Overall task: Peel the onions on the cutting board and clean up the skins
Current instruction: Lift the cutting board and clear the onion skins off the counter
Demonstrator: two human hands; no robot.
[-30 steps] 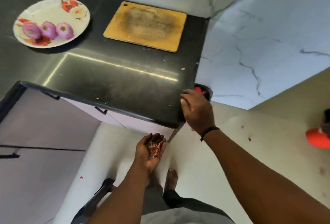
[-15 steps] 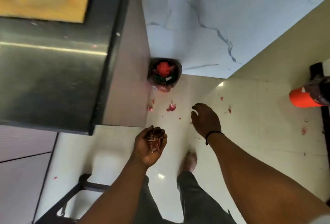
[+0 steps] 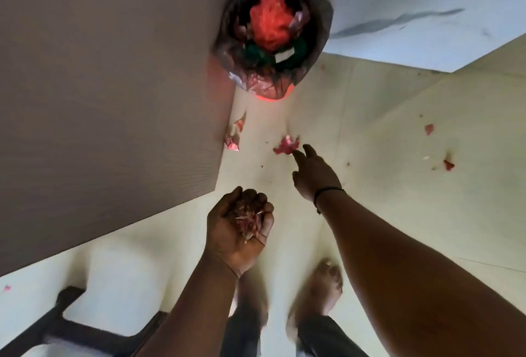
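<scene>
— Where are the skins?
— Cupped in the left hand (image 3: 242, 231)'s curled fingers; pink scraps (image 3: 286, 145) lie on the pale floor (image 3: 398, 134) near the lined bin (image 3: 273, 40).
— The right hand (image 3: 313, 174)?
— Fingers extended, empty, reaching toward one scrap.

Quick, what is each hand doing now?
Left hand: cupped, holding onion skins.
Right hand: open, fingers reaching to a skin piece on the floor.

Single head view, steeply downward over floor (image 3: 398, 185).
</scene>
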